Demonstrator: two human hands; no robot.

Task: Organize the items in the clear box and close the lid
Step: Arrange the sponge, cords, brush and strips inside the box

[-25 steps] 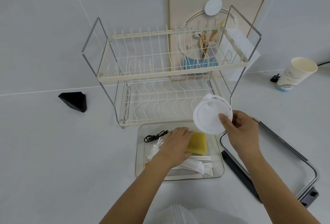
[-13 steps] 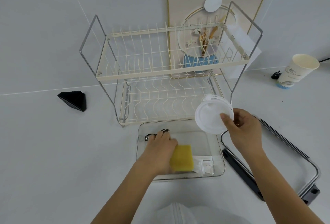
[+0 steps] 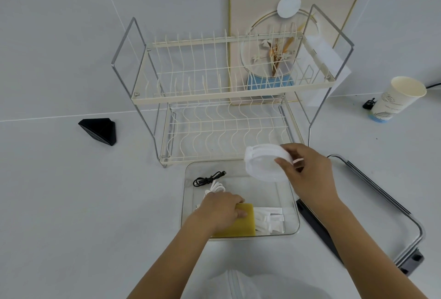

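Note:
A clear box (image 3: 294,205) lies open on the white counter in front of the dish rack. Inside, my left hand (image 3: 220,210) presses a yellow sponge (image 3: 241,223) against the near wall. White wrapped packets (image 3: 269,218) lie to the right of the sponge. A coiled black cable (image 3: 207,177) and a white cable (image 3: 216,187) sit at the box's far left. My right hand (image 3: 307,174) holds a round white lid (image 3: 265,166) tilted over the box's far right corner.
A two-tier cream wire dish rack (image 3: 224,93) stands just behind the box. A metal-framed black item (image 3: 372,217) lies to the right. A paper cup (image 3: 396,99) stands at far right, a black wedge (image 3: 100,128) at left.
My left hand slid the yellow sponge from the box's middle toward the near wall. My right hand tipped the round white lid flatter and lowered it over the box.

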